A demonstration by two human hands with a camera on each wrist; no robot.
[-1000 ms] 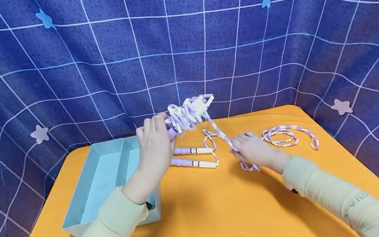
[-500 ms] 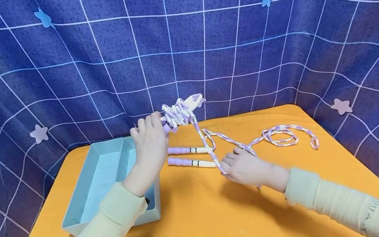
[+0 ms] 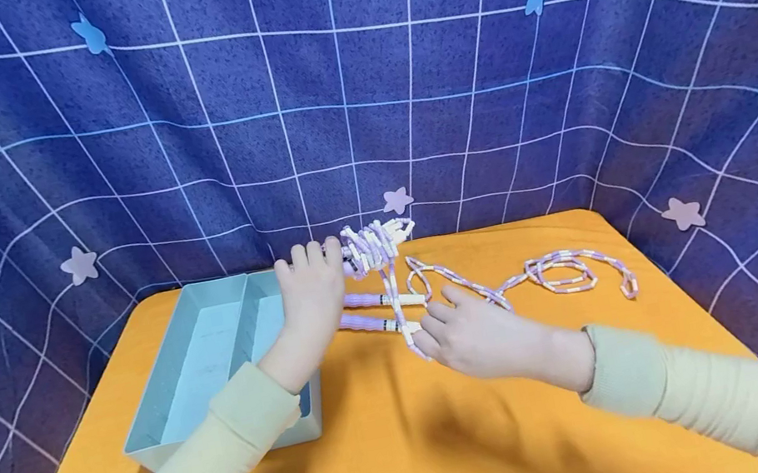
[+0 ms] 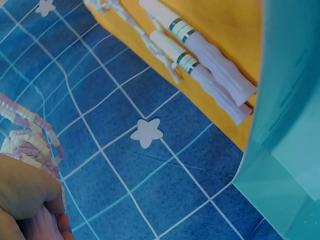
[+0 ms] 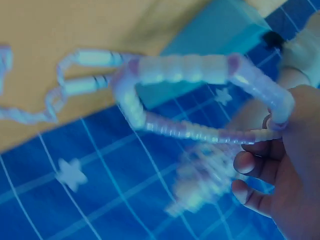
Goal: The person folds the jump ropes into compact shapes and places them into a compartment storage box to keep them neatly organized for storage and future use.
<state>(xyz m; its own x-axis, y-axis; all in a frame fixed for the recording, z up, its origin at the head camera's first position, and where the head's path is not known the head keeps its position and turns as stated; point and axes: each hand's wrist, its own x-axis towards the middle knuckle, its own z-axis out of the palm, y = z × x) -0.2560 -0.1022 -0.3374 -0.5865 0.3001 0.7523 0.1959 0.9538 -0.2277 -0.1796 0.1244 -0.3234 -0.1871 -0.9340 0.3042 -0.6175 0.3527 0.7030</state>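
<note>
My left hand point(image 3: 315, 292) grips the purple handles of a beaded jump rope point(image 3: 372, 248), held up over the table. Its purple-and-white cord is wound several times round the handles, whose white ends stick out to the right. From the winding a loop of cord hangs down to my right hand point(image 3: 478, 335). Thumb and index finger pinch that loop in the right wrist view, while the other fingers point(image 5: 245, 162) are loosely bent. In the left wrist view, a purple handle point(image 4: 42, 226) shows inside the left fist. A second jump rope point(image 3: 364, 322) lies beneath, its two handles side by side.
A pale blue two-part box point(image 3: 159, 382) stands at the left, close to the left forearm. The second rope's cord point(image 3: 568, 271) runs right across the orange table point(image 3: 390, 471) into a loose coil. Behind the table hangs a blue gridded curtain point(image 3: 380, 67).
My right hand has moved left and toward me with the cord, and the held length now forms a loop. The left hand with the wound handles has shifted slightly and come lower.
</note>
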